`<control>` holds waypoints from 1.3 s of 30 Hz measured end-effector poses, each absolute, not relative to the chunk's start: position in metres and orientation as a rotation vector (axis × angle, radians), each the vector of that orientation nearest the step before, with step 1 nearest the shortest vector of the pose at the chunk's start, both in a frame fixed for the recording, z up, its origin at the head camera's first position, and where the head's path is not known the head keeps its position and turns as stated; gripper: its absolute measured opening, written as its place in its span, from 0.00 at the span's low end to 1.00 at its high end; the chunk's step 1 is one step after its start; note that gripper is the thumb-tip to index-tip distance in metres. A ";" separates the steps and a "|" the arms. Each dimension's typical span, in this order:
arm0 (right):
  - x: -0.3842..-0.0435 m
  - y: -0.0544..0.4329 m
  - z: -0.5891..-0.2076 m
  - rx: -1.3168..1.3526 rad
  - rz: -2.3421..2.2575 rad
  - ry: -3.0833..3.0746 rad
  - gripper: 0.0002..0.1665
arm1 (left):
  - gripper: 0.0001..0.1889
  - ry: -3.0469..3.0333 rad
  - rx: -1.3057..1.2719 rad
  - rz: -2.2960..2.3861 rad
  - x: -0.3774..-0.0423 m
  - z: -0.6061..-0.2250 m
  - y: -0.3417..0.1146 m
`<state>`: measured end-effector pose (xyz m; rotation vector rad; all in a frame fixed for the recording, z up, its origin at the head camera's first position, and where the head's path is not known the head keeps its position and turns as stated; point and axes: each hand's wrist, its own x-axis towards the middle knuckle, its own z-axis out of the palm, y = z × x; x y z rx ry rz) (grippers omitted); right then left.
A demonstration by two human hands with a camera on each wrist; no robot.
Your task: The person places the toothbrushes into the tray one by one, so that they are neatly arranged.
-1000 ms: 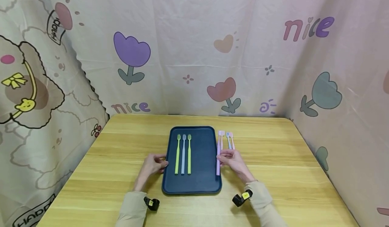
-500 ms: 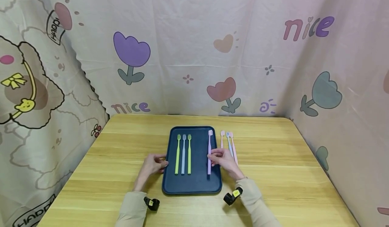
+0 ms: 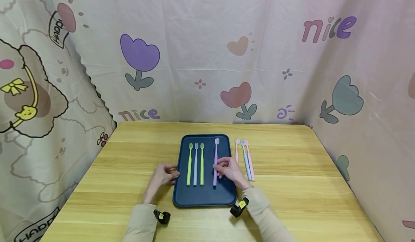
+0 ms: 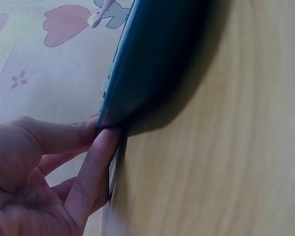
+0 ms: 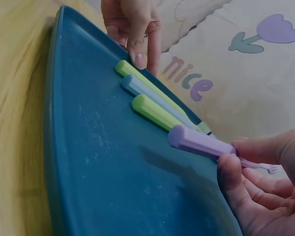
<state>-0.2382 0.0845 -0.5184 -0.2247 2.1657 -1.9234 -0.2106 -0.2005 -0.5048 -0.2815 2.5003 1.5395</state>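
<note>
A purple toothbrush [image 3: 215, 155] is pinched between thumb and fingers of my right hand [image 3: 231, 170], held above the dark blue tray [image 3: 209, 198]. In the right wrist view the purple handle [image 5: 199, 141] casts a shadow on the tray. Side by side on the tray's left half lie a green toothbrush [image 3: 189, 166], a blue toothbrush [image 3: 195, 166] and another green toothbrush [image 3: 202, 166], heads pointing away. My left hand [image 3: 164, 175] grips the tray's left rim, with thumb and fingertip at the edge [image 4: 105, 115] in the left wrist view.
Right of the tray, on the wooden table [image 3: 285, 170], lie a pink toothbrush [image 3: 237, 150], a light blue toothbrush [image 3: 246, 161] and another pink toothbrush [image 3: 250, 162]. A patterned curtain [image 3: 194, 54] hangs behind the table and along both sides.
My right hand has carried the purple toothbrush leftward from the tray's right rim to over its right half. The left hand and tray have stayed in place.
</note>
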 end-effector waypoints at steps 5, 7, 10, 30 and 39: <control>-0.239 0.079 -0.521 -0.225 -1.904 2.195 0.17 | 0.21 2.488 -0.300 1.546 -0.211 -0.506 -0.201; -0.240 0.078 -0.523 -0.228 -1.900 2.203 0.16 | 0.21 2.491 -0.297 1.545 -0.212 -0.507 -0.201; -0.242 0.078 -0.525 -0.234 -1.894 2.217 0.15 | 0.20 2.489 -0.305 1.553 -0.213 -0.507 -0.200; -0.244 0.067 -0.530 -0.230 -1.820 2.334 0.15 | 0.20 2.504 -0.286 1.534 -0.213 -0.507 -0.201; -0.245 0.063 -0.530 -0.198 -1.755 2.371 0.11 | 0.20 2.520 -0.264 1.531 -0.212 -0.507 -0.201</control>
